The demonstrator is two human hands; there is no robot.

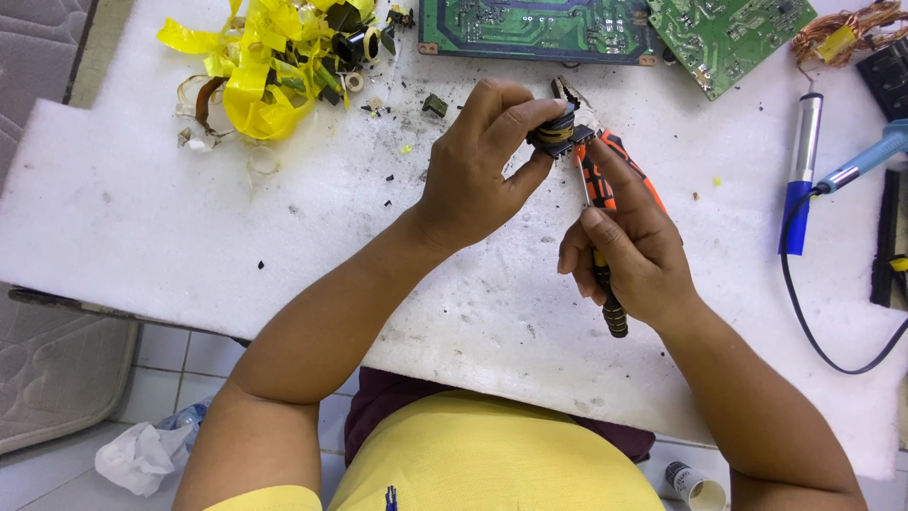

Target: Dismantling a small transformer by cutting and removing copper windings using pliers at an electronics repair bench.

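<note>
Both hands work close together: left hand (473, 175) pinches a small black, copper-wound transformer (558, 132); right hand (629, 255) clamps orange-and-black-handled pliers (598, 203), long axis running near-to-far, nose pointing far.

A white foam sheet covers the table (142, 218), its surface speckled with black crumbs and grey smudges. At the far left lies a heap of yellow tape (260, 66) mixed with small black parts and clear curled strips. Along the far edge sit two green circuit boards, a long one (534, 26) and a tilted one (728, 33) beside it. A tangle of copper wire (851, 28) lies at the far right corner. Nearer, on the right, rest a blue-and-silver tool (802, 175) and a blue iron (870, 156) with a black cable (804, 312).
</note>
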